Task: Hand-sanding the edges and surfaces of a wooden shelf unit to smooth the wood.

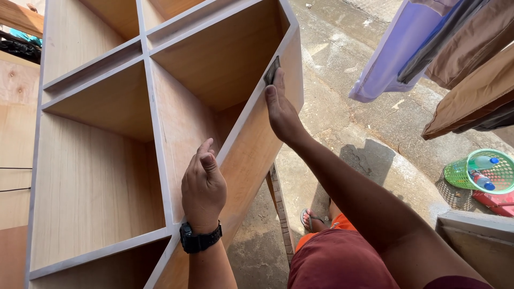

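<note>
Nearest the camera, the left hand (203,184), with a black wristwatch (199,240) on its wrist, rests on the pale front edge of the light plywood shelf unit with square compartments (96,182). Its fingers (206,147) are curled loosely over that edge, the tips hooked toward the inside of a compartment and holding nothing else.

Below and to the right are the person's dark red shorts (337,262) and a foot in a sandal (311,219) on the rough concrete floor (348,112).

Farther out, the right arm stretches along the unit's outer side panel. The right hand (281,109) lies flat against the upper corner of that panel, fingers (278,80) straight and pressed on a small dark sheet of sandpaper (272,69), which sits between the fingertips and the wood at the panel's edge.

To the right, well apart from the hands, a green plastic basket (460,174) holds clear bottles with blue caps (484,163), beside a red flat thing. Above it hang lilac, brown and tan cloths (428,48).
</note>
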